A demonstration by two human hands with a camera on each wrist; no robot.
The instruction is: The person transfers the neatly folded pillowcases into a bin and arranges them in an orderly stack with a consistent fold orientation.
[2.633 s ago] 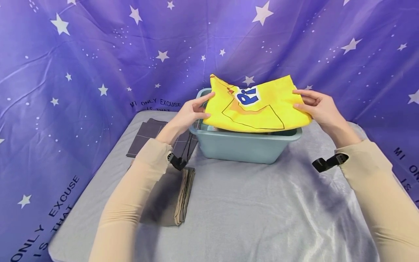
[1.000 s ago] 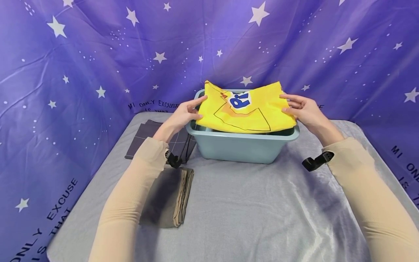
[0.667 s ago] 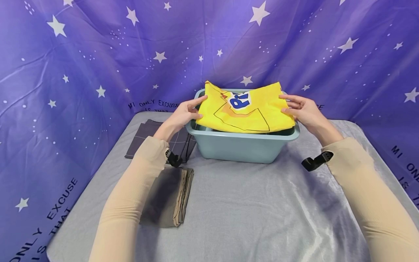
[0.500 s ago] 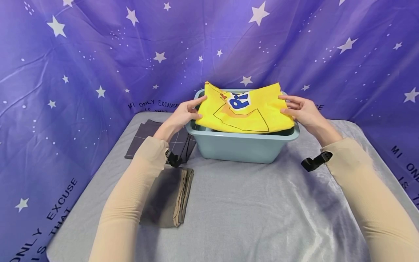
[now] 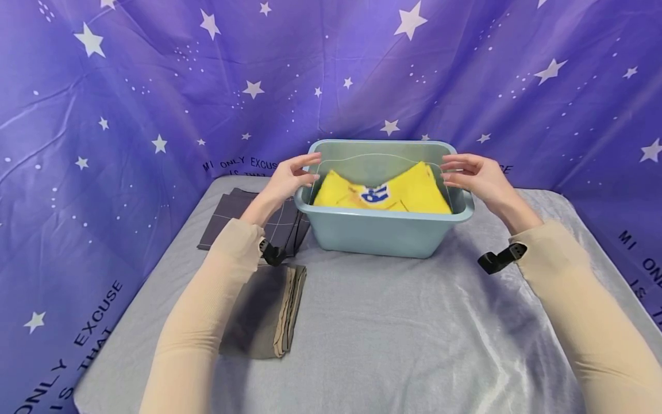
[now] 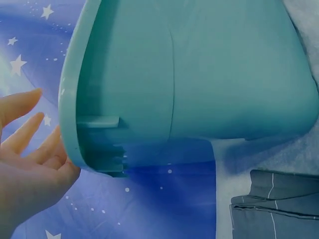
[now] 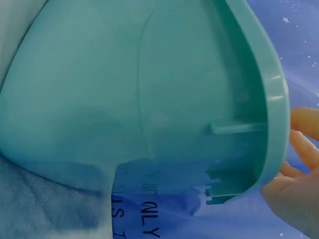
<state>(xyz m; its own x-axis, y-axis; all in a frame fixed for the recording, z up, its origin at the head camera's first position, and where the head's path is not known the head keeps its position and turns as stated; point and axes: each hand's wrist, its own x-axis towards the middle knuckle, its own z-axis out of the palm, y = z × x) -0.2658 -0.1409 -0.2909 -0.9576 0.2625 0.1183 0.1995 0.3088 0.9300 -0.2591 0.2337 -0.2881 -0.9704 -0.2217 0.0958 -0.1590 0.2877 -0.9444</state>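
L hand [image 5: 287, 178] & R hand [image 5: 478, 179] at opp. ends of rectangular blue-green plastic tub [image 5: 376, 234], fingers relaxed, thumbs apart from fingers, nothing held in either; contact w/ rim unclear. Folded yellow cloth w/ blue-on-white lettering [image 5: 414, 190] inside tub, below back rim, blurred; can't tell if on bottom. Tub upright on grey fabric-covered desk [image 5: 393, 328]. To its L: folded dark grey cloth w/ thin white lines [image 5: 224, 213], part hidden; nearer, folded brown-grey cloth [image 5: 261, 316]. Purple star-print curtain [image 5: 181, 75] behind.
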